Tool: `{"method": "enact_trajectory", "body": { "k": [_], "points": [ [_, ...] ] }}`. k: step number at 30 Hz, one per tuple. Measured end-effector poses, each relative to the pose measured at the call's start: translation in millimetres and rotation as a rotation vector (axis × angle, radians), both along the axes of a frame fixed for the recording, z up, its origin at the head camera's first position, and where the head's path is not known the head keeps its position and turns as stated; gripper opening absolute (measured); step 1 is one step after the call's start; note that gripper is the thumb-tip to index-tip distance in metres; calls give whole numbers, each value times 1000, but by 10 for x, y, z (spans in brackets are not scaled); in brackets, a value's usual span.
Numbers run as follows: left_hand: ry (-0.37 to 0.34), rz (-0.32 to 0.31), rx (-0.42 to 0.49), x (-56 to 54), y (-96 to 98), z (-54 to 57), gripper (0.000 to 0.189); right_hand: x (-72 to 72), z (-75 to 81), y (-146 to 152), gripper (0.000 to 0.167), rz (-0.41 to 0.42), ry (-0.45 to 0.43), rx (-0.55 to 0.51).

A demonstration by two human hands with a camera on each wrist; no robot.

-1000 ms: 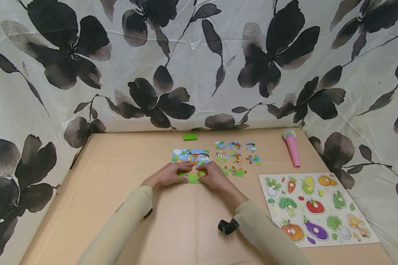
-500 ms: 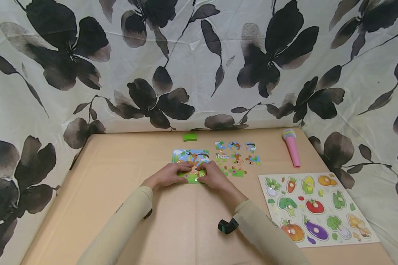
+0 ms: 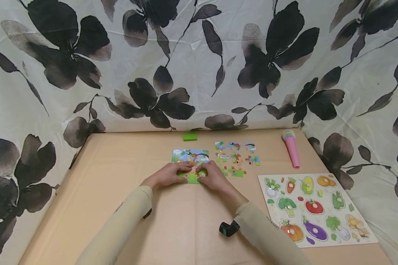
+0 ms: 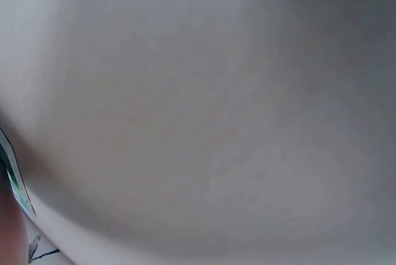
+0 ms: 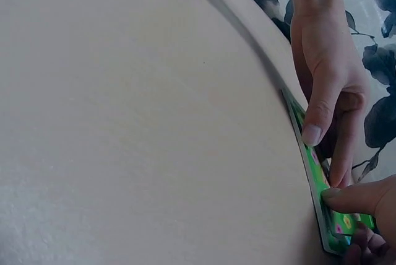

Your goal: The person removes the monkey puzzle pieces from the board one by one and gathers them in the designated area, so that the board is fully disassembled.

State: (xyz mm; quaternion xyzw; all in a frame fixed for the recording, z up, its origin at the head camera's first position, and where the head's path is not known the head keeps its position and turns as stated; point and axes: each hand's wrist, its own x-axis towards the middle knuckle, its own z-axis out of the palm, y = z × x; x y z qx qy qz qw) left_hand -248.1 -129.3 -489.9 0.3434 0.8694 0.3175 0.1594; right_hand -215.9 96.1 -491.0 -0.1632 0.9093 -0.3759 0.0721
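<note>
A small jigsaw puzzle [image 3: 182, 154] with a monkey picture lies flat on the table. My left hand [image 3: 167, 174] rests on its left side, thumb near the lower edge and fingers laid across the middle. From the right, my right hand [image 3: 215, 176] pinches a green puzzle piece [image 5: 344, 223] at the puzzle's lower right corner, its thumb on top and other fingers curled at the edge. The left thumb [image 5: 314, 130] presses the near edge in the right wrist view. The left wrist view mostly shows bare tabletop, with a sliver of the puzzle [image 4: 20, 187] at the left.
Loose puzzle pieces [image 3: 237, 159] lie in rows right of the puzzle. A green block [image 3: 190, 137] sits at the back edge. Farther right are a pink toy microphone [image 3: 292, 150] and a white vegetable board [image 3: 298, 184]. Floral cloth [image 3: 199, 55] hangs behind the table.
</note>
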Motion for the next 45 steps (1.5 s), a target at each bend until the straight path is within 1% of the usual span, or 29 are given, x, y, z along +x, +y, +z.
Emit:
{"method": "enact_trajectory", "body": {
  "k": [5, 12, 18, 23, 25, 28, 31, 34, 38, 42, 45],
  "points": [
    [-15, 1, -4, 6, 14, 20, 52, 9, -33, 10, 20, -14, 19, -39],
    [-8, 5, -8, 4, 5, 36, 51, -2, -46, -3, 20, -14, 33, -46],
    [-13, -8, -1, 0, -2, 26, 50, 5, -35, -6, 20, -17, 23, -29],
    [-15, -4, 5, 2, -8, 27, 50, -15, -11, 19, 24, -12, 11, -35],
    [-14, -4, 6, 4, -8, 24, 50, -35, -8, 40, 26, -4, -5, -49],
    [-14, -5, 5, 8, -2, 26, 51, -64, -5, 90, 28, -13, -73, -97],
    [-17, -4, 0, 7, 3, 23, 52, -75, -1, 154, 31, -55, -165, -145],
    [-25, -1, -6, 5, 8, 18, 52, -72, 8, 224, 32, -100, -213, -187],
    [-19, 1, -16, 0, 9, 11, 52, -54, 40, 328, 30, -148, -237, -244],
    [-16, 0, -8, -6, 9, 10, 52, -29, 72, 446, 31, -166, -256, -296],
    [-16, -2, -2, -9, 13, 8, 52, -8, 82, 554, 32, -176, -262, -299]
  ]
}}
